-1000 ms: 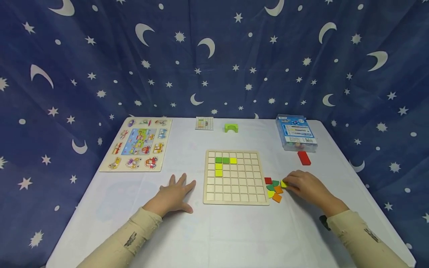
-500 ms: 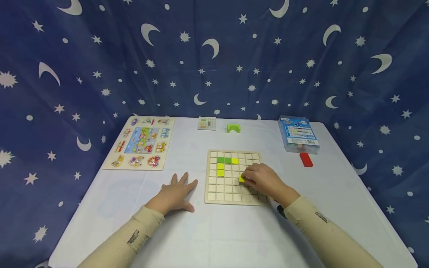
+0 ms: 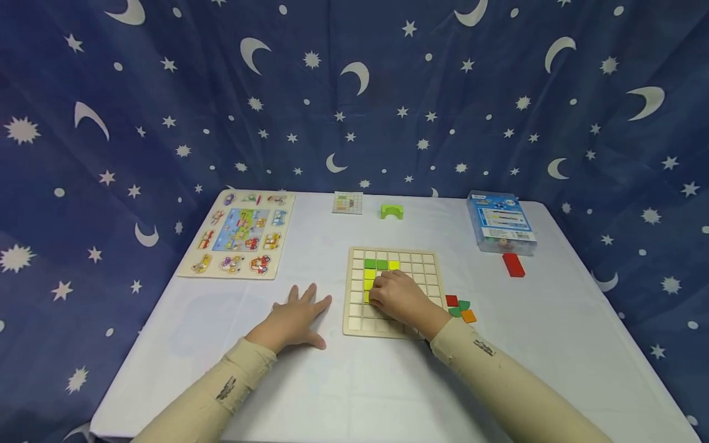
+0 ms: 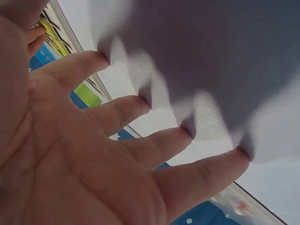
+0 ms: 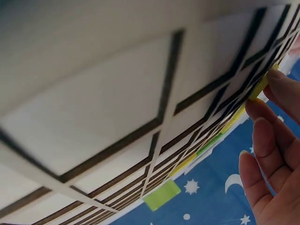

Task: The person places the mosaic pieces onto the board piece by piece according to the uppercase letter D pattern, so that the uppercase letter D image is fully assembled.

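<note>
My right hand (image 3: 400, 296) is over the left part of a wooden grid board (image 3: 354, 311). Its thumb and finger pinch a yellow square tile (image 5: 263, 84) at the board's surface, below a short column of yellow tiles (image 3: 368, 275). Two green tiles (image 3: 376, 264) and another yellow tile (image 3: 394, 265) form a row above. Left of the board, my left hand (image 3: 292, 317) rests with fingers spread, fingertips on the white tablecloth, holding nothing. Beside the board's right edge lie loose tiles: a red one (image 3: 452, 300), green ones (image 3: 464, 305) and an orange one (image 3: 468, 315).
A picture puzzle board (image 3: 281, 249) lies at the back left. Along the back stand a small printed grid card (image 3: 348, 203) and a green arch block (image 3: 391, 208). A clear box with a blue label (image 3: 501, 221) and a red block (image 3: 514, 265) are at right.
My right hand picked up a yellow tile from the loose pieces and carried it left across the board to the yellow column. My left hand has stayed in place.
</note>
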`<state>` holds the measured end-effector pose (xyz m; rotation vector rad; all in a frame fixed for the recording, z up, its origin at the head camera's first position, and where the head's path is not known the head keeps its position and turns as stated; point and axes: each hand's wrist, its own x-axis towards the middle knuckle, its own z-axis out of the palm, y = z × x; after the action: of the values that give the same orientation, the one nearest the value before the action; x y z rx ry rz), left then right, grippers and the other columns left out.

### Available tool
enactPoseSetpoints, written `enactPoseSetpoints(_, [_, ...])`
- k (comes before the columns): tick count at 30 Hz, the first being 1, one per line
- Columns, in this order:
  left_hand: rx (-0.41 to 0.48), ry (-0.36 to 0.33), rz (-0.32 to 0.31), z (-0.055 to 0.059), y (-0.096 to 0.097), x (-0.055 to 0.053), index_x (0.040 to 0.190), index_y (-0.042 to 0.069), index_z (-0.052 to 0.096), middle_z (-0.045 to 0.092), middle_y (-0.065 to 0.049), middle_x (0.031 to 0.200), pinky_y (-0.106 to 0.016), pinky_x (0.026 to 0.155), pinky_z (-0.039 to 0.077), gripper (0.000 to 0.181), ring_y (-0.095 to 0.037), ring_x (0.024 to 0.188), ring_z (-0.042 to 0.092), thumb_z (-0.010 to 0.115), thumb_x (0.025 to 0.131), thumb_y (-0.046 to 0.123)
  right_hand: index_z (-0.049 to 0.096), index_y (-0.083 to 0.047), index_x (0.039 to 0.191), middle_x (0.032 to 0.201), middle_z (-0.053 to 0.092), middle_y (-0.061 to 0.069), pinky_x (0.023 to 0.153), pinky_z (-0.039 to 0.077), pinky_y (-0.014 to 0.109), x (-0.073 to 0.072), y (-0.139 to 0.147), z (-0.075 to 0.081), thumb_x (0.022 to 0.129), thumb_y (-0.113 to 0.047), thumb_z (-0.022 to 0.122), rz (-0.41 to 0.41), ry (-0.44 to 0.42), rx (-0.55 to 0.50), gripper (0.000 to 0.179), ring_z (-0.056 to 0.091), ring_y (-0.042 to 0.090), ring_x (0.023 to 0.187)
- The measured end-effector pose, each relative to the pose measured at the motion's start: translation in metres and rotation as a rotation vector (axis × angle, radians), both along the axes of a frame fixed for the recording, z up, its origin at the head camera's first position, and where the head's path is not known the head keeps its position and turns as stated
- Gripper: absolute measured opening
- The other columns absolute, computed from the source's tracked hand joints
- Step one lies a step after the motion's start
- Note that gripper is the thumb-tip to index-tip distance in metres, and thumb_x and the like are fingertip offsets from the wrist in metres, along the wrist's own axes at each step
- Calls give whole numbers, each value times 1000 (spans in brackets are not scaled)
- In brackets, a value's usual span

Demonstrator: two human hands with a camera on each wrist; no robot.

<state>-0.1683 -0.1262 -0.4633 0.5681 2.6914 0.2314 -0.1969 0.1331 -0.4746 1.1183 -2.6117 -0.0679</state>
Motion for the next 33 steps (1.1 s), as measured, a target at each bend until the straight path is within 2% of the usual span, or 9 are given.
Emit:
enactPoseSetpoints(11, [-16,0,0,3,3,-2,153,20,40,21,-22,162,-81,93,32,101,-59,142,15,84,67,52,79,-22,87,94,71,-5,82,51,35,3,0,0,89,-20,75,9,37,24,5,62,15,89])
enactPoseSetpoints(14, [-15,-4,9,3,2,-1,153,21,40,20,-22,162,-80,94,31,101,-59,143,14,84,67,52,79,-23,90,95,70,-5,84,50,35,5,4,0,89,-21,75,9,25,-10,5,62,16,91])
enactPoseSetpoints(19, [-4,-6,20,4,1,1,153,20,41,20,-23,162,-81,94,30,102,-59,142,14,85,66,51,79,-23,92,92,67,-5,83,48,35,9,23,1,84,-20,80,-7,14,-123,8,63,16,91])
enactPoseSetpoints(23, [0,-4,27,4,3,3,152,19,42,21,-23,162,-81,94,30,102,-59,142,14,85,65,51,78,-19,96,93,68,-3,84,49,38,12,51,8,84,-17,80,-87,-6,-154,12,64,18,93])
enactPoseSetpoints(28, [10,-4,20,4,4,3,152,19,42,21,-23,161,-81,93,31,102,-60,142,14,85,66,50,78,-15,103,100,70,1,92,49,44,17,95,18,83,-20,81,-254,-129,-133,21,63,22,100])
enactPoseSetpoints(33, [9,-5,12,2,4,1,153,19,41,20,-23,161,-82,93,31,102,-60,142,14,85,67,50,77,-13,107,102,71,2,96,47,50,26,132,18,83,-20,81,-399,-239,-90,25,62,25,102])
